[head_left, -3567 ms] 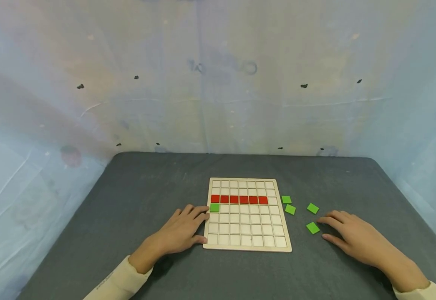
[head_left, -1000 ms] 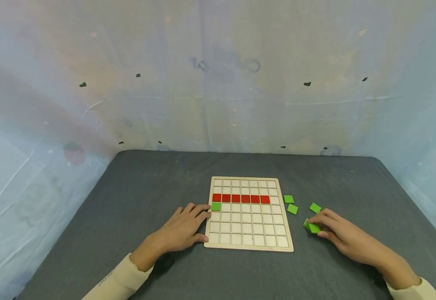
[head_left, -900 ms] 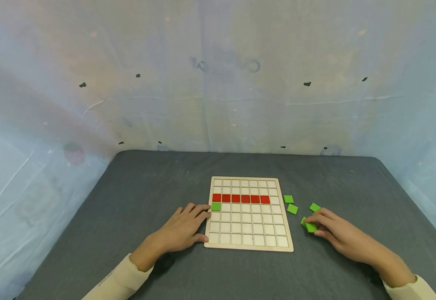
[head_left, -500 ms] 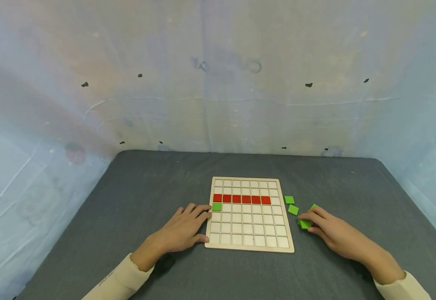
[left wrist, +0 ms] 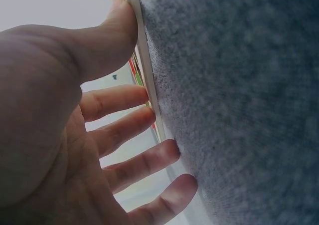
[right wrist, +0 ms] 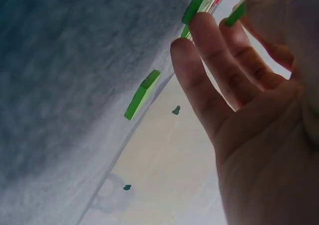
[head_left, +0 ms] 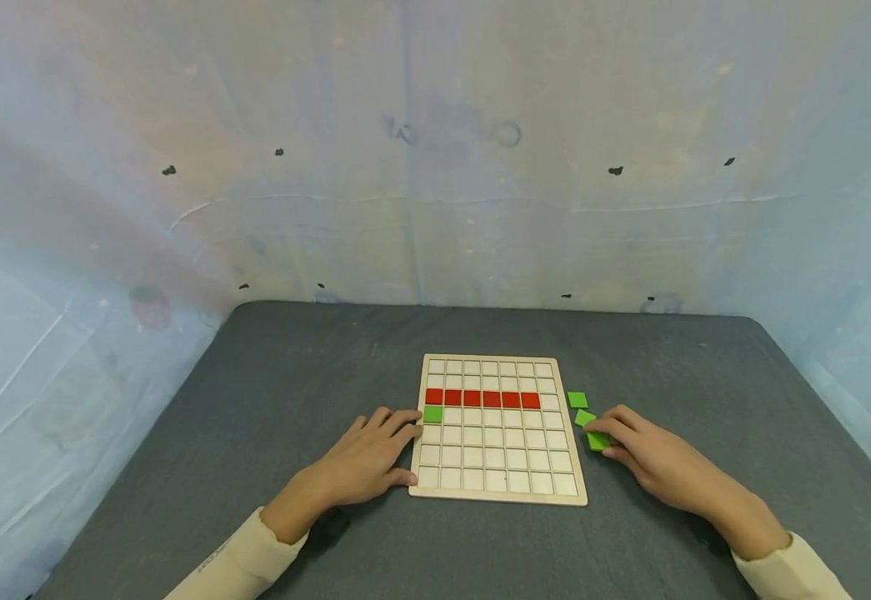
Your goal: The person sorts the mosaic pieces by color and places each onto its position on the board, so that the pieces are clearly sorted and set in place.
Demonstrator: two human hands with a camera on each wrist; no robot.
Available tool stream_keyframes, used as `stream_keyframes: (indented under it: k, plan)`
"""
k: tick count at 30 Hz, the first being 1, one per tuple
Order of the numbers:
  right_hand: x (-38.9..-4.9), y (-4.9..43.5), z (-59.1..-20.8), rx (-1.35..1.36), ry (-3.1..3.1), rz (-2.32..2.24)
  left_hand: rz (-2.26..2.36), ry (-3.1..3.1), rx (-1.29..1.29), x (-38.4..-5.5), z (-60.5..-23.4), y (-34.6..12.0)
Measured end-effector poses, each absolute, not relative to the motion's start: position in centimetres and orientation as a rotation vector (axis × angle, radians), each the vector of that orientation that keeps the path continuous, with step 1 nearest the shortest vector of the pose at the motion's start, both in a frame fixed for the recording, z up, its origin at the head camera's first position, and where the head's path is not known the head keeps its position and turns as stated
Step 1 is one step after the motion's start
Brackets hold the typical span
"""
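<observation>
A wooden grid board (head_left: 497, 499) lies on the dark table, bearing a row of red tiles (head_left: 491, 399) and one green tile (head_left: 432, 414) below the row's left end. My left hand (head_left: 360, 460) rests at the board's left edge, thumb and fingertips along its rim, fingers loosely spread. To the right of the board, my right hand (head_left: 656, 462) pinches a green tile (right wrist: 235, 14) between thumb and finger. Two loose green tiles, a far one (head_left: 578, 400) and a nearer one (head_left: 585, 417), lie between that hand and the board's right edge.
The right wrist view shows a green tile (right wrist: 142, 95) on the table beyond my fingers; the right hand hides it in the head view. A pale cloth wall (head_left: 480, 208) rises behind the dark tabletop (head_left: 315, 358).
My right hand has taken hold of the nearest loose green tile and moved left with it, toward the board. My left hand stays at the board's edge.
</observation>
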State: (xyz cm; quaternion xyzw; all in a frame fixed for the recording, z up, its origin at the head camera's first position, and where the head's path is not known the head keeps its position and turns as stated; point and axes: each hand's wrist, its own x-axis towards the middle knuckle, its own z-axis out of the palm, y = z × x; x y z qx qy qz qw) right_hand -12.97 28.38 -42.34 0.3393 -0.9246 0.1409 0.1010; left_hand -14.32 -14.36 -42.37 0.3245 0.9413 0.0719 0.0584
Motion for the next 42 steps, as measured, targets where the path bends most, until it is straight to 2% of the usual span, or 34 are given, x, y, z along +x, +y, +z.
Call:
stream_keyframes:
  k: [42]
  plan:
    - [-14.5, 24.9, -42.2, 1.013, -2.744, 0.254, 0.261, 2.836, 0.972, -14.3, -42.2, -14.4]
